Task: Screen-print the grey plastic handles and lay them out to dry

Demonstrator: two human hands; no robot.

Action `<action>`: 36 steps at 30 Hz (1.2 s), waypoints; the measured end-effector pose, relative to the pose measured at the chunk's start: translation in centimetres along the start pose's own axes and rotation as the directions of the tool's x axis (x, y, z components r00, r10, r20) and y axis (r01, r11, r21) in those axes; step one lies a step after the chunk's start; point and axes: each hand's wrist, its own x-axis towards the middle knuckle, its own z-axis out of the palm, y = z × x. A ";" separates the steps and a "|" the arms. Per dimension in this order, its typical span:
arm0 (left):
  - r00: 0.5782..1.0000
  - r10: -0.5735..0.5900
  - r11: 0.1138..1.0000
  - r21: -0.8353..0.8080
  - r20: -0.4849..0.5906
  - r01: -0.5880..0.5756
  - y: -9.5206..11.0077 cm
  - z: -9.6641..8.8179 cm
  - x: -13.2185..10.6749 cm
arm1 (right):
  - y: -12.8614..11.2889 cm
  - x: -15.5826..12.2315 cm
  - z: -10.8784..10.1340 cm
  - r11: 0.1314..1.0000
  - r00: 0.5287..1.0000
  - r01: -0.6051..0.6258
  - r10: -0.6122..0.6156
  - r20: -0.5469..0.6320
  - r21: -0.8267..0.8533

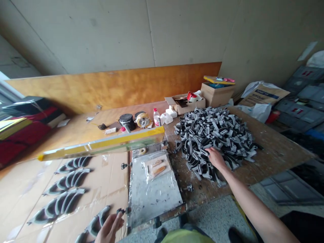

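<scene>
My right hand (215,158) reaches into a big pile of grey and black curved plastic handles (215,135) on the workbench, its fingers curled down among the parts at the pile's near edge. My left hand (110,229) hovers at the bottom of the view, fingers loosely spread, touching or just over the end of a grey handle (97,221) lying on a cardboard sheet (111,182). Three more grey handles (63,184) lie in a column on that sheet. What the right hand's fingers hold is hidden.
A metal plate (152,192) with a raised yellow-edged frame (101,145) sits between the hands. Behind are a tape roll (143,118), a small bottle (157,117), a black round tin (127,120) and open cardboard boxes (187,101). Grey crates (301,104) stand at the right.
</scene>
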 end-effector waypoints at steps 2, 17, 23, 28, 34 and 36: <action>0.999 -0.041 0.999 -0.019 -0.016 0.041 0.1 0.2 -0.4 | 0.6 1.0 0.6 0.999 0.995 0.054 -0.054 0.080 0.003; 0.993 0.096 0.991 -0.088 -0.069 -0.102 2.6 0.1 0.4 | -16.1 2.2 2.6 0.815 0.919 0.343 -0.394 0.013 0.468; 0.990 0.127 0.990 -0.058 -0.058 -0.130 2.9 0.0 1.0 | -26.7 0.8 6.4 0.723 0.772 0.570 -0.634 0.047 0.390; 0.993 0.107 0.992 -0.057 -0.043 -0.109 2.2 -0.5 1.4 | -27.4 0.4 7.1 0.754 0.764 0.597 -0.639 0.092 0.273; 0.990 0.141 0.985 -0.094 -0.026 -0.142 1.8 -1.5 2.5 | -27.1 0.0 6.5 0.743 0.741 0.639 -0.664 0.098 0.200; 0.986 0.163 0.978 -0.130 -0.031 -0.165 2.9 -2.0 3.3 | -27.4 0.1 6.3 0.738 0.743 0.638 -0.665 0.076 0.218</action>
